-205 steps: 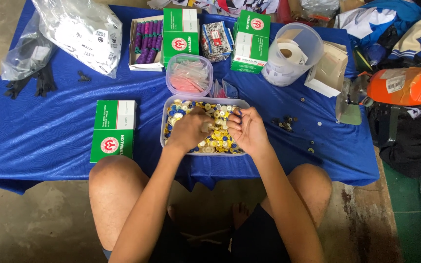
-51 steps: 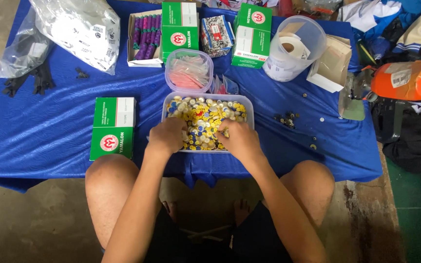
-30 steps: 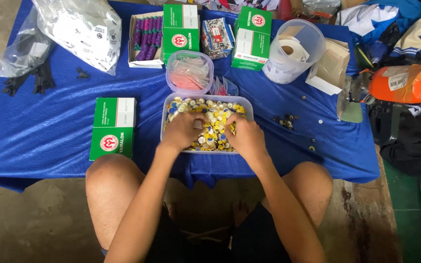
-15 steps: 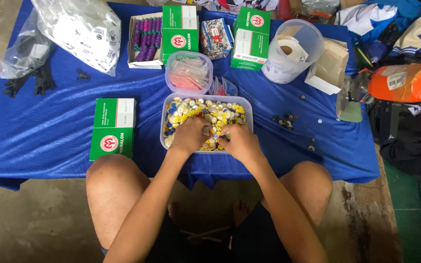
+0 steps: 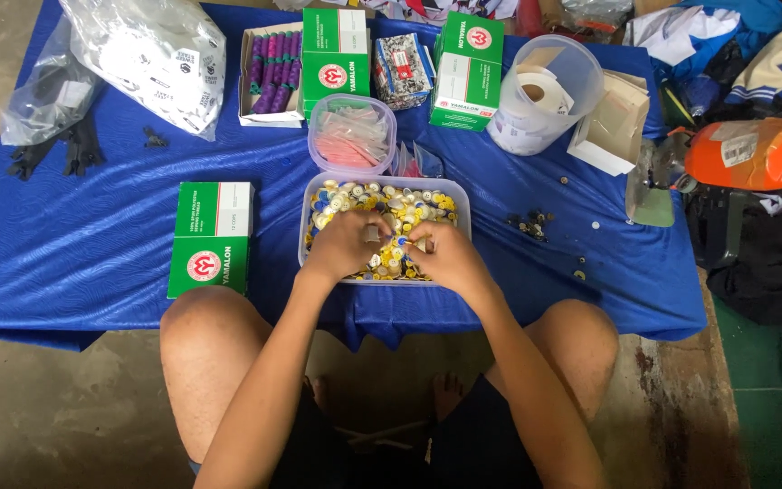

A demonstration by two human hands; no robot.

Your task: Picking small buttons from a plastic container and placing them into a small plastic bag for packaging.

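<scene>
Container: a clear rectangular tub (image 5: 463, 195) sits at the centre of the frame on the blue-covered table (image 5: 92, 263), near its front edge, filled with small yellow, white and blue round pieces (image 5: 391, 201).
Left hand: the left hand (image 5: 344, 244) rests inside the tub at its near left, fingers curled down into the pieces; whether they pinch one cannot be told.
Right hand: the right hand (image 5: 448, 258) lies at the near right, touching the heap, fingers bent close together around something small, too tiny to name.
Step in hand: judged as picking through the loose pieces.
Doing it well: both wrists should stay low over the rim and stir lightly, so nothing spills onto the cloth.
Nearby: a green-and-white box (image 5: 212, 237) lies left of the tub; a round lidded tub of pink packets (image 5: 352, 134) stands just behind.
</scene>
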